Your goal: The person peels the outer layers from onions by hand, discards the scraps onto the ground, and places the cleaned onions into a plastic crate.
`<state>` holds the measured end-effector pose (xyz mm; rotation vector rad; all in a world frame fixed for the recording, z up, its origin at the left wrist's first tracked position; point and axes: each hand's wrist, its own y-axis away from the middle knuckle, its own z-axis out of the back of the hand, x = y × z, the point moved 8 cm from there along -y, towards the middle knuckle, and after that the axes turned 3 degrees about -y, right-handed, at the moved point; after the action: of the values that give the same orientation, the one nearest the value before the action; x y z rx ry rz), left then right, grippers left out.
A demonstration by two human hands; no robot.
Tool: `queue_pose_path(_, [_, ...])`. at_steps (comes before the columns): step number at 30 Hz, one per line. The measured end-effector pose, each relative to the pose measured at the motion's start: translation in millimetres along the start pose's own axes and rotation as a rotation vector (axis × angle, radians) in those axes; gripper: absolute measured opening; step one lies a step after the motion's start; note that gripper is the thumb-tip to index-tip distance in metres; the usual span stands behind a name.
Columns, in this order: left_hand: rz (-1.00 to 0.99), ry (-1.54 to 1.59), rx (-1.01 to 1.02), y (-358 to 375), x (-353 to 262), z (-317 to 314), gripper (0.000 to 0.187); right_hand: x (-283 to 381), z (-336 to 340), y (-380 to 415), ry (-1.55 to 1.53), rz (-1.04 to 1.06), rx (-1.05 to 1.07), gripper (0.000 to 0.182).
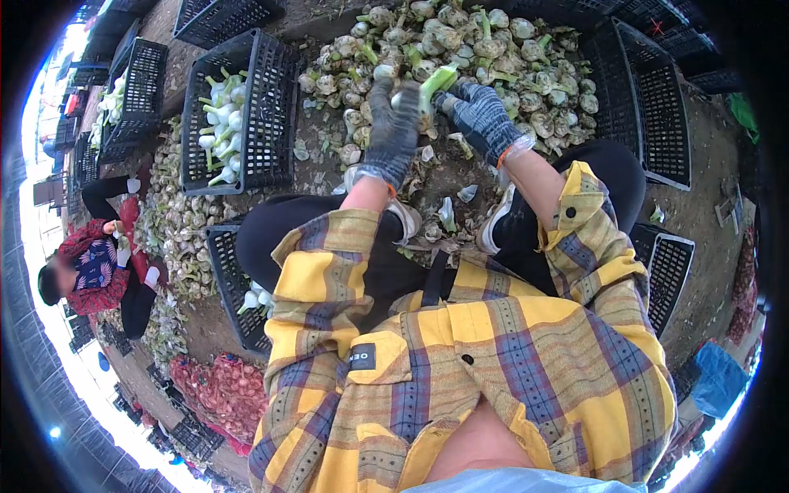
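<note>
A garlic bulb with a thick pale-green stalk (438, 80) is between my two gloved hands, above the ground in front of me. My left hand (389, 131), blurred by motion, is closed around the bulb end of it. Close by the stalk, my right hand (483, 119) has its fingers curled in; what they grip, if anything, is hidden. Both hands wear grey knitted gloves over clear plastic ones. Just beyond them lies a large heap of untrimmed garlic bulbs (542, 90). Peeled scraps of garlic skin (446, 215) litter the soil between my shoes.
On the left stands a black crate (278, 115) holding cleaned garlic (222, 123). Another black crate (657, 107) is at the right. Red net sacks (222, 394) lie at the lower left. A seated person (99, 263) works beside more garlic at the far left.
</note>
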<state>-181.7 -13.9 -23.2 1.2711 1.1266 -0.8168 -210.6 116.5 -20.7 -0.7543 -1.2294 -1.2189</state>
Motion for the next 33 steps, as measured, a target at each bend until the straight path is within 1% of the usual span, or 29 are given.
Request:
queue_pose_path(1, [0.0, -0.002, 0.003, -2, 9, 2, 0.053, -1, 1, 1, -0.017, -0.012, -0.005, 0.028])
queue_pose_path(3, [-0.589, -0.421, -0.069, 6, -15, 3, 0.061, -3, 3, 1, -0.049, -0.033, -0.009, 0.028])
queue_pose_path(4, [-0.293, -0.217, 0.038, 7, -12, 1, 0.052, -3, 2, 0, -0.05, -0.032, -0.008, 0.028])
queue_pose_path(5, [-0.292, -0.218, 0.036, 4, -11, 5, 0.052, 0, 3, -1, -0.022, 0.008, -0.022, 0.028])
queue_pose_path(7, [0.28, 0.4, 0.301, 0, 28, -11, 0.043, 4, 4, -1, 0.005, 0.048, -0.035, 0.029])
queue_pose_path(8, [0.4, 0.363, 0.293, 2, 34, -10, 0.036, 1, 3, -2, -0.058, -0.001, -0.021, 0.029])
queue_pose_path(9, [0.402, 0.362, 0.293, 3, 36, -10, 0.036, -3, 2, -1, -0.121, -0.052, -0.007, 0.03])
queue_pose_path(11, [0.115, 0.091, 0.282, -2, 21, -7, 0.031, -19, 2, -6, -0.143, -0.01, -0.032, 0.031])
queue_pose_path(12, [0.115, 0.09, 0.282, -1, 20, -9, 0.031, -26, 3, -9, -0.166, 0.031, -0.053, 0.032])
queue_pose_path(13, [0.134, 0.16, 0.237, 3, 16, -9, 0.029, -20, 3, -7, -0.167, 0.032, -0.053, 0.032])
queue_pose_path(14, [0.156, 0.229, 0.191, 6, 15, -8, 0.028, -15, 5, -3, -0.209, -0.044, -0.075, 0.032])
queue_pose_path(15, [0.158, 0.226, 0.19, 5, 16, -6, 0.028, -17, 7, 1, -0.25, -0.12, -0.098, 0.031])
queue_pose_path(16, [0.246, 0.356, 0.216, 4, 21, -6, 0.027, -22, 7, -5, -0.136, -0.101, -0.07, 0.027])
queue_pose_path(17, [0.332, 0.487, 0.241, 4, 24, -7, 0.027, -28, 10, -5, -0.136, -0.101, -0.071, 0.027])
queue_pose_path(18, [0.357, 0.515, 0.279, 6, 24, -8, 0.027, -6, 11, -3, 0.36, 0.225, -0.066, 0.025])
queue_pose_path(19, [0.356, 0.513, 0.279, 5, 24, -8, 0.027, 10, -1, 7, 0.854, 0.552, -0.058, 0.023])
queue_pose_path(20, [0.362, 0.533, 0.27, 4, 26, -6, 0.027, -2, -3, 3, 0.851, 0.553, -0.059, 0.023])
queue_pose_path(22, [0.369, 0.552, 0.259, 0, 29, -3, 0.027, -58, 3, -16, -0.407, 0.149, 0.023, 0.023])
queue_pose_path(23, [0.367, 0.603, 0.23, -4, 29, 1, 0.028, -40, 4, -12, -0.408, 0.149, 0.023, 0.023])
queue_pose_path(25, [0.364, 0.653, 0.202, -5, 27, 4, 0.028, -56, 12, 6, -0.978, -0.509, -0.275, 0.012])
queue_pose_path(26, [0.318, 0.579, 0.179, -5, 22, 7, 0.029, -55, 19, 8, -0.871, -0.561, -0.345, 0.022])
queue_pose_path(27, [0.273, 0.505, 0.156, -6, 18, 10, 0.029, -56, 23, 8, -0.871, -0.56, -0.346, 0.022])
queue_pose_path(28, [0.249, 0.445, 0.191, -6, 15, 11, 0.032, -39, 38, 0, -0.238, -0.337, -0.227, 0.028])
queue_pose_path(29, [0.251, 0.444, 0.193, -6, 16, 10, 0.032, -19, 35, -5, 0.386, -0.1, -0.096, 0.035])
queue_pose_path(30, [0.175, 0.326, 0.159, -8, 12, 12, 0.035, -10, 38, 1, 0.512, 0.011, -0.16, 0.045])
queue_pose_path(31, [0.1, 0.208, 0.125, -6, 4, 14, 0.039, -13, 39, -1, 0.513, 0.007, -0.161, 0.045])
queue_pose_path(32, [0.11, 0.123, 0.113, -1, 2, 14, 0.042, -11, 36, -6, 0.422, 0.09, -0.098, 0.048])
queue_pose_path(33, [0.112, 0.122, 0.116, 3, -2, 12, 0.042, -8, 32, -8, 0.33, 0.173, -0.038, 0.05])
